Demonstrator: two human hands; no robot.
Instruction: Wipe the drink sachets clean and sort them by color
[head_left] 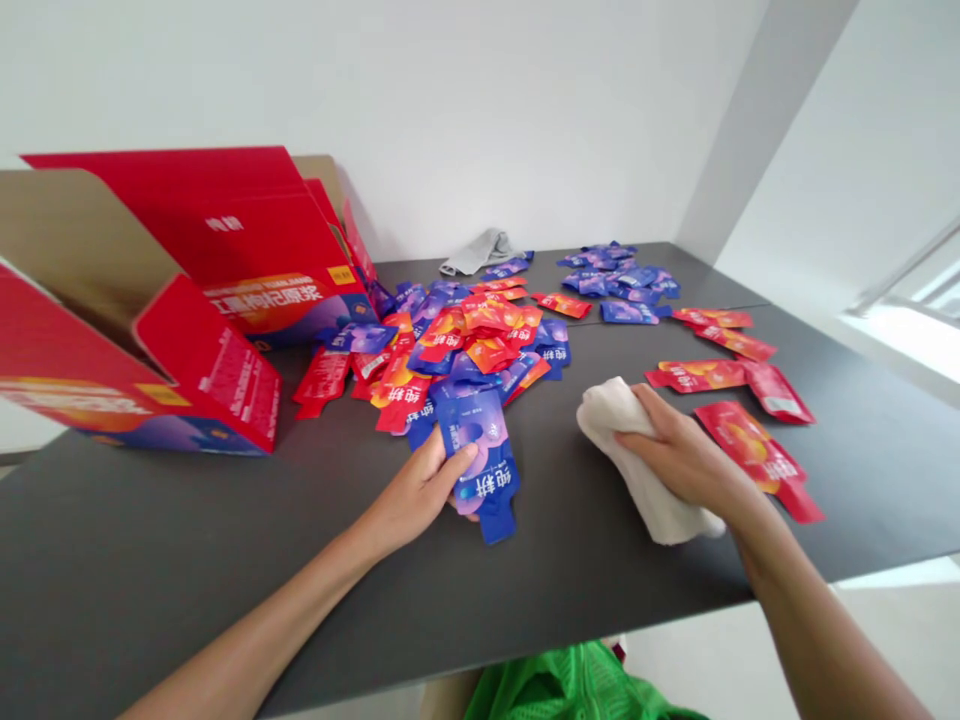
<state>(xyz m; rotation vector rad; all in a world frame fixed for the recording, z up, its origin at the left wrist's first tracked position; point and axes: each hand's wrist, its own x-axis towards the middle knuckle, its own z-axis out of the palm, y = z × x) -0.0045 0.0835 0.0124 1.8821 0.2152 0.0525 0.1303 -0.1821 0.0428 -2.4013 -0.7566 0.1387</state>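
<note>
My left hand (421, 492) is closed on a blue sachet (480, 455) at the near edge of a mixed heap of red and blue sachets (457, 345), thumb on top of it. My right hand (686, 455) presses down on a white cloth (611, 410) lying on the dark table (225, 540), fingers wrapped over it. Several red sachets (754, 450) lie just right of that hand.
Opened red cardboard boxes (187, 300) stand at the left. A group of blue sachets (619, 280) lies at the back right, a grey cloth (480, 250) near the wall. More red sachets (720, 330) sit along the right. Something green (555, 685) shows below the table's front edge.
</note>
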